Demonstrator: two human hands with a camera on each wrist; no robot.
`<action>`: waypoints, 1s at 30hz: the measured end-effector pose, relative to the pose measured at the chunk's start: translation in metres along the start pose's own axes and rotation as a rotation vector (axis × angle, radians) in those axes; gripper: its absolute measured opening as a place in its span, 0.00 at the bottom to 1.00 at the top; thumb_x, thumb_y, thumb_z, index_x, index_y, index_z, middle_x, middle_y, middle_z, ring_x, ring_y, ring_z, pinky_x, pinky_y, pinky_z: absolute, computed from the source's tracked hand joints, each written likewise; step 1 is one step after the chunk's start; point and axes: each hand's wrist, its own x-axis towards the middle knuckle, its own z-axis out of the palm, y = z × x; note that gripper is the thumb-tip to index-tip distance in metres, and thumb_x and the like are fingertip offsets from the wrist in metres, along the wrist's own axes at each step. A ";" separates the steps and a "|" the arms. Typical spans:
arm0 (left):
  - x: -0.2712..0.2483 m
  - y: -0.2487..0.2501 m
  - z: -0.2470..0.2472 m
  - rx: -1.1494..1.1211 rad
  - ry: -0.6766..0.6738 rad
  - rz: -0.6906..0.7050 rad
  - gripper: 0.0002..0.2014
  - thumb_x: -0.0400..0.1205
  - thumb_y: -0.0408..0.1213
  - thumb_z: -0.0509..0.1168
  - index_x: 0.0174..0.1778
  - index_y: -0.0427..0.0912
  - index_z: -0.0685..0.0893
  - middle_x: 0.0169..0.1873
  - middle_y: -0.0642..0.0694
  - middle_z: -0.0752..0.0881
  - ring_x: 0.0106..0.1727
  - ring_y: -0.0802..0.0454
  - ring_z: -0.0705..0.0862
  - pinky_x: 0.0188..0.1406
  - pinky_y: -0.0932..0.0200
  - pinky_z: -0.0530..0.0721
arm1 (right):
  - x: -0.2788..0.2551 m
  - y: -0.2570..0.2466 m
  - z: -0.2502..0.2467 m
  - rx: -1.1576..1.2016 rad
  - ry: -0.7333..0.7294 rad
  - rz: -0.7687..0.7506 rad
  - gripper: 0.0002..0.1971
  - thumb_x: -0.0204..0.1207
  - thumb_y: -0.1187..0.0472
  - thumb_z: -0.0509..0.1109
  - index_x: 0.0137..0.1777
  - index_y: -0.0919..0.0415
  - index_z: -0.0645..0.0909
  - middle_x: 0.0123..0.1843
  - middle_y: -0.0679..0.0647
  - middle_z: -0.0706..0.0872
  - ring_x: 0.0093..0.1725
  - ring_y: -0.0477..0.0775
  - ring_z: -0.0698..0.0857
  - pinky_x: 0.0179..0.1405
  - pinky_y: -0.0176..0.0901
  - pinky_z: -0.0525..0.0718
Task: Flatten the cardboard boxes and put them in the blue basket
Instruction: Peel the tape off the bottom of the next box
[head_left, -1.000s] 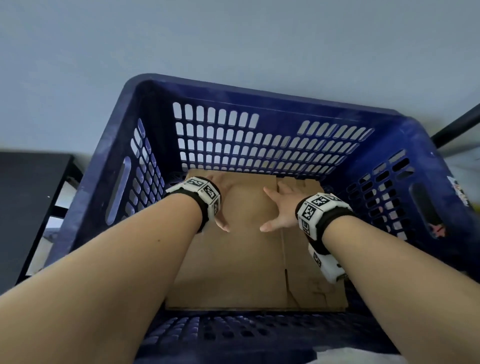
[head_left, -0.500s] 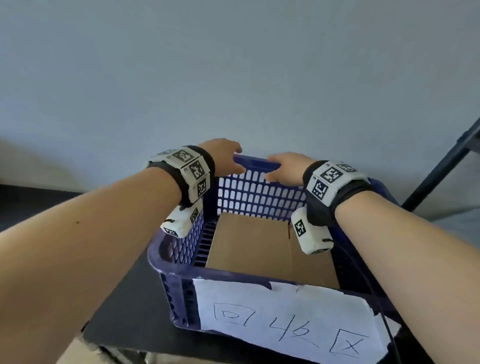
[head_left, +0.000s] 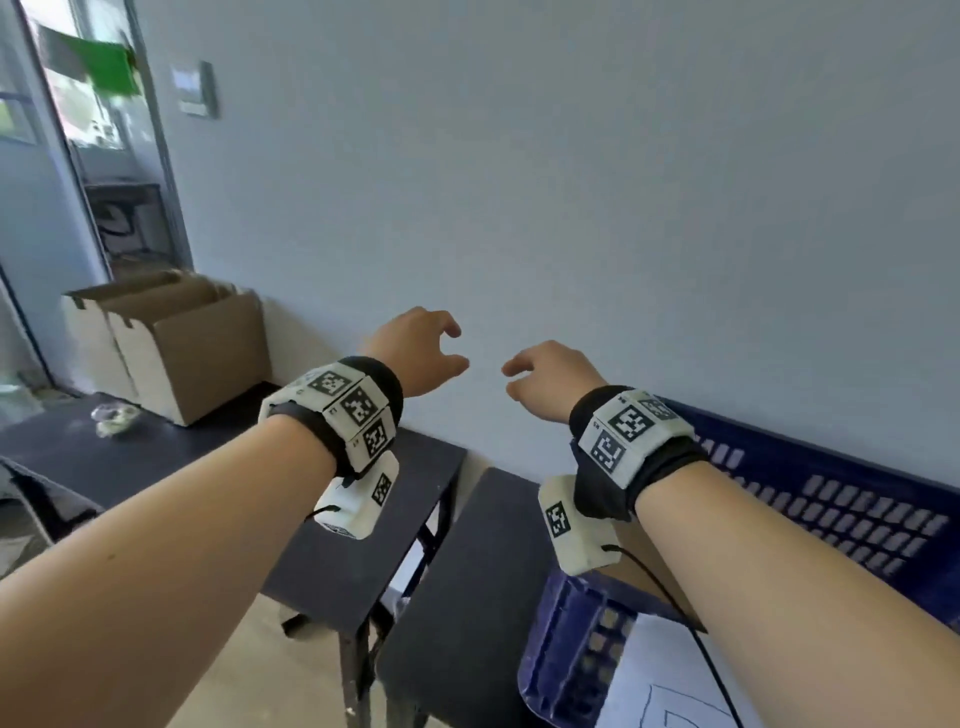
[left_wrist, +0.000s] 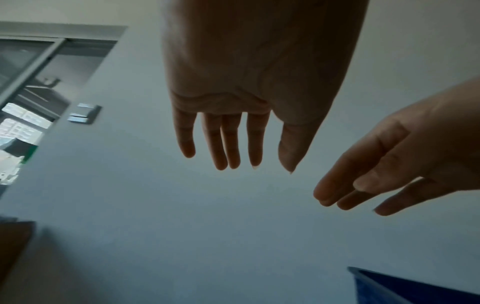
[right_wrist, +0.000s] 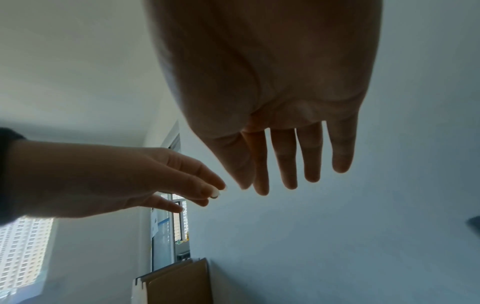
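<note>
Empty hands between basket and next box

The cardboard box (head_left: 171, 340) stands open at ten o'clock, nearer the left hand (head_left: 415, 353); right hand (head_left: 550, 379) alongside, both fingers loose, holding nothing; blue basket (head_left: 852, 514) at four o'clock.

Against the pale blue-grey wall (head_left: 623, 182), a small grey wall plate (head_left: 196, 88) hangs beside the glass door (head_left: 78, 130), and a crumpled clear wrapper (head_left: 114, 418) lies on the dark surface (head_left: 156, 457) below.
</note>
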 end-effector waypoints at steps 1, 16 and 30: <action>0.000 -0.023 -0.007 -0.005 0.000 -0.024 0.21 0.79 0.49 0.66 0.68 0.50 0.77 0.66 0.47 0.78 0.65 0.47 0.78 0.61 0.52 0.77 | 0.012 -0.018 0.011 0.005 -0.006 -0.012 0.18 0.79 0.63 0.63 0.67 0.54 0.81 0.70 0.52 0.81 0.69 0.55 0.79 0.65 0.41 0.74; 0.036 -0.343 -0.093 -0.053 0.035 -0.114 0.23 0.79 0.45 0.67 0.71 0.49 0.75 0.69 0.45 0.75 0.70 0.46 0.74 0.69 0.47 0.74 | 0.167 -0.273 0.188 0.106 -0.058 -0.086 0.13 0.76 0.65 0.63 0.52 0.53 0.87 0.58 0.54 0.88 0.61 0.57 0.83 0.64 0.44 0.79; 0.138 -0.515 -0.092 -0.022 0.011 -0.208 0.30 0.76 0.44 0.72 0.74 0.50 0.71 0.74 0.46 0.71 0.73 0.47 0.71 0.73 0.47 0.71 | 0.315 -0.342 0.293 0.223 -0.163 -0.129 0.12 0.77 0.65 0.63 0.46 0.51 0.87 0.51 0.50 0.88 0.52 0.52 0.85 0.54 0.38 0.80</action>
